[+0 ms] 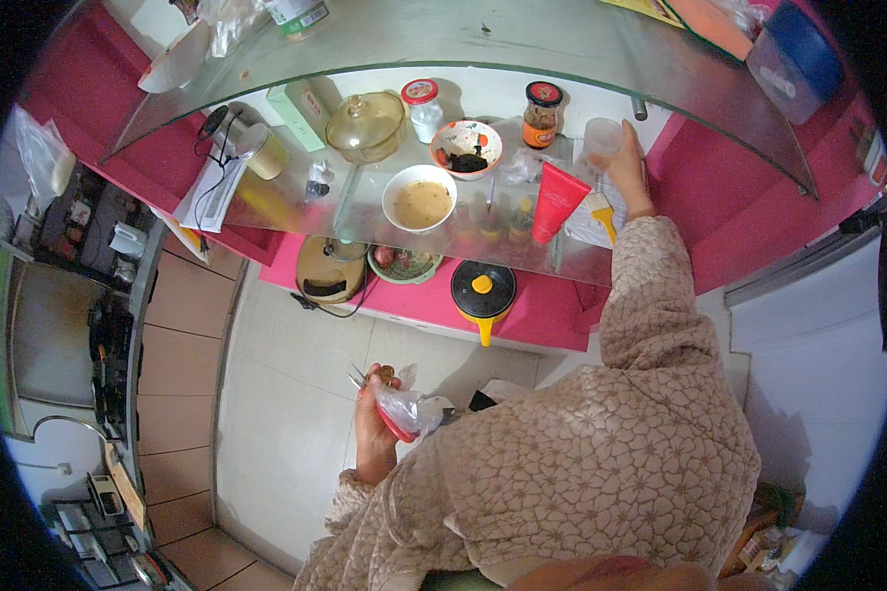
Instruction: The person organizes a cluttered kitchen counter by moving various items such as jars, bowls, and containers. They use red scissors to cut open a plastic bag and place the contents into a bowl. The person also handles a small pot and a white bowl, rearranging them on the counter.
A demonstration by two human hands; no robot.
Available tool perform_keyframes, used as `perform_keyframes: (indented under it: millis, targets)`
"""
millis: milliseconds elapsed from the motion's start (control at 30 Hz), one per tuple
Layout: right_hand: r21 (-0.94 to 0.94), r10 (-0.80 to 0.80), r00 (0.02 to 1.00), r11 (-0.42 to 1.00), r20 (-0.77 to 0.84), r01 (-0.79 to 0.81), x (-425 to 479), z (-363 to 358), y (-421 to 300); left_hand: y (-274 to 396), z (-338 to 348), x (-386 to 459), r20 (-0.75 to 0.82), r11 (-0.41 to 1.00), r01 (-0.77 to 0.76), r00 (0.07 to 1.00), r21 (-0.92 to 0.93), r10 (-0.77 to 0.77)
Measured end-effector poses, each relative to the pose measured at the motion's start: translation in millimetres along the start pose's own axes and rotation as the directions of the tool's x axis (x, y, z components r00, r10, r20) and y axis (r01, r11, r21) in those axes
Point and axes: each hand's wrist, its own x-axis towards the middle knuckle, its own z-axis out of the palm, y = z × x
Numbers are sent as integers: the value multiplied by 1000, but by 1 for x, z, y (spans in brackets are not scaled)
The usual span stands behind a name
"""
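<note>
My right hand (624, 173) reaches to the far right of the middle glass shelf, its fingers around a small translucent plastic cup (603, 137). Below it on the shelf lie a yellow pastry brush (602, 216) and a red cone-shaped packet (559, 201). My left hand (375, 428) is low over the floor, holding scissors (393, 422) with red handles, a crumpled clear plastic bag (406, 408) and a small brown item (386, 374) that I cannot identify. A white bowl of tan liquid (420, 199) and a patterned bowl with dark food (466, 151) stand mid-shelf.
An upper glass shelf (443, 44) overhangs the middle one. Behind stand a lidded amber glass pot (366, 127), a white-filled jar (423, 111) and a sauce jar (542, 114). Below, a yellow-handled electric pan (483, 289) and a basket of onions (403, 264) rest on a pink surface.
</note>
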Motion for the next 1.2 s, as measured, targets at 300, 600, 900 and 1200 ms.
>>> perform_keyframes:
  millis: [300, 600, 900, 1200]
  targets:
    - [-266, -239, 971, 938, -27, 223, 12, -21, -62, -6, -2, 2, 1, 999, -15, 1000, -35, 15]
    - [-343, -185, 944, 898, 273, 275, 48, 20, -113, -11, 9, 4, 11, 998, -46, 999, -31, 46]
    - [-425, -57, 965, 890, 255, 165, 50, 13, -99, -11, 8, 6, 19, 998, -36, 999, -56, 37]
    - [-240, -141, 965, 951, 221, 193, 48, -1, -81, -10, 20, 11, 17, 999, 14, 1000, -35, -14]
